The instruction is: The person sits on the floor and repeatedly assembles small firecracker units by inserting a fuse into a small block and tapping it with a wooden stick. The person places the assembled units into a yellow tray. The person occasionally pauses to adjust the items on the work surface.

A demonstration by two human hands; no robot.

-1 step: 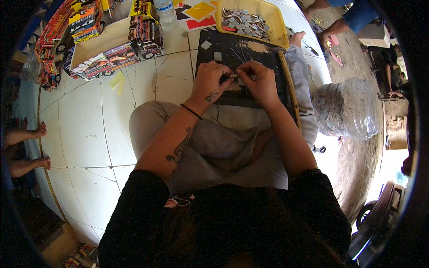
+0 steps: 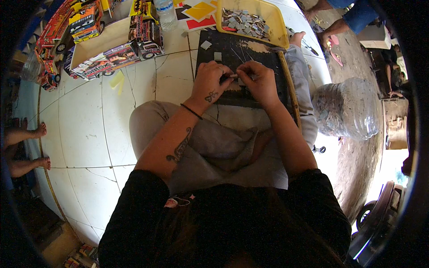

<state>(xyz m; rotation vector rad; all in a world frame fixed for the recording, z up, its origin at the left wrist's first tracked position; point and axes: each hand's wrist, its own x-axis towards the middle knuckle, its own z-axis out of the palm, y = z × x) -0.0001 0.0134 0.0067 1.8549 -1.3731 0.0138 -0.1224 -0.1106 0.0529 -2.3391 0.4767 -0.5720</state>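
Note:
My left hand (image 2: 211,81) and my right hand (image 2: 260,82) meet over a black board (image 2: 209,37) lying in front of my folded legs. Between their fingertips is a small pale piece (image 2: 233,75), pinched from both sides; its exact kind is too small to make out. Two small grey square pieces lie loose on the board beyond my left hand: one flat square (image 2: 206,45) and another square (image 2: 217,56) closer to my knuckles. Thin wire-like sticks (image 2: 238,55) rest past my fingers. My palms hide part of the board.
A yellow tray (image 2: 286,36) of several small grey squares overlaps the board's far edge. A wooden stick (image 2: 290,85) runs along its right side. Toy trucks (image 2: 107,62) and a water bottle (image 2: 166,15) stand far left. A large clear plastic container (image 2: 348,108) lies right. Other people's feet (image 2: 42,129) show left.

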